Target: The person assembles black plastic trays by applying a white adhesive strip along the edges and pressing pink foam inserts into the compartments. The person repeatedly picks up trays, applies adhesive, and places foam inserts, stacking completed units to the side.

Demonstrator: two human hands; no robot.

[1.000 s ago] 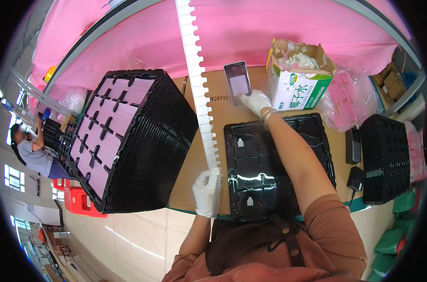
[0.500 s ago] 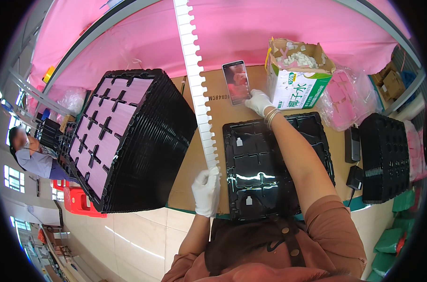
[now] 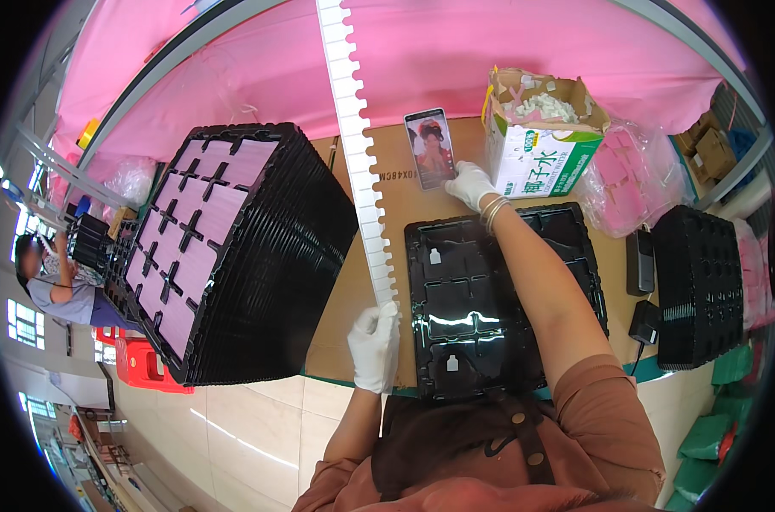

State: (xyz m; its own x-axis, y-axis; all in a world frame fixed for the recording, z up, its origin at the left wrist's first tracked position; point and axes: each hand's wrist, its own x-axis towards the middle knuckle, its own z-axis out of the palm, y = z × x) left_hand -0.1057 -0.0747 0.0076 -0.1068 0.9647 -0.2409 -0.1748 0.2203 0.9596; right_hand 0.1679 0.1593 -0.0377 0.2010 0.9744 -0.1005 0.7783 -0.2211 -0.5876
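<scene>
My left hand (image 3: 374, 348), in a white glove, is closed on the lower end of a long white strip (image 3: 355, 128) with notches along its right edge. The strip runs upward past the top of the view. My right hand (image 3: 473, 188), also gloved, reaches across a black plastic tray (image 3: 451, 294). Its fingertips are at the lower right edge of a phone (image 3: 430, 152) with a lit screen; they look slightly apart and hold nothing. Two small white pieces, an upper one (image 3: 434, 257) and a lower one (image 3: 452, 364), sit in the tray's left compartments.
A tall stack of black trays (image 3: 268, 247) with pink sheet on top stands left. Behind the tray is a cardboard box (image 3: 545, 158) of white scraps. Bagged pink pieces (image 3: 622, 183), black devices (image 3: 640, 263) and another tray stack (image 3: 702, 286) are right. A person (image 3: 63, 286) is far left.
The picture on the phone screen is different. The far-left person's arm has risen. My two hands and the strip stay almost in place.
</scene>
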